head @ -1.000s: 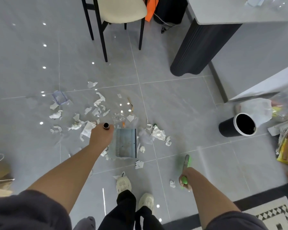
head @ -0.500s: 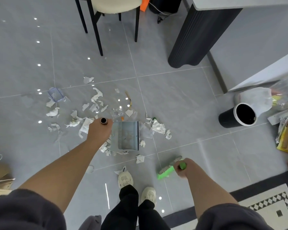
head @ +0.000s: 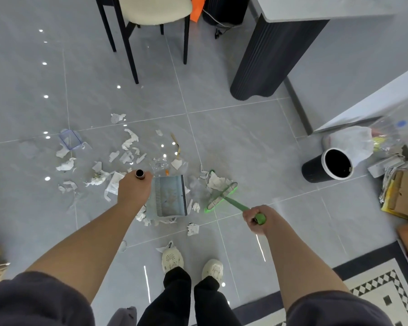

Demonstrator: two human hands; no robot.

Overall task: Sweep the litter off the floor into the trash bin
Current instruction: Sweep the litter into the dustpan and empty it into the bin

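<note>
Head view, down onto a grey tiled floor [head: 233, 142].

- Right hand [head: 254, 218]: fingers [head: 248, 215] curled tight round the end of a green broom [head: 222, 198]. Broom head down on the floor just right of the dustpan [head: 169, 196], touching a crumpled white scrap [head: 217, 182].
- Left hand [head: 133, 191]: closed likewise round the dustpan's upright tube handle [head: 140, 174], with the pan resting on the floor.
- Litter [head: 130, 142]: torn paper and plastic pieces strewn on the floor, mostly left of and beyond the dustpan, with a few against its near edge.
- Trash bin [head: 312, 169]: black with a white rim, open-topped, on the floor well apart to the right, with a white bag [head: 349, 142] just behind it.
- Chair [head: 156, 10] and dark desk pedestal [head: 264, 57] at top; pale shoes [head: 172, 257] at bottom.
</note>
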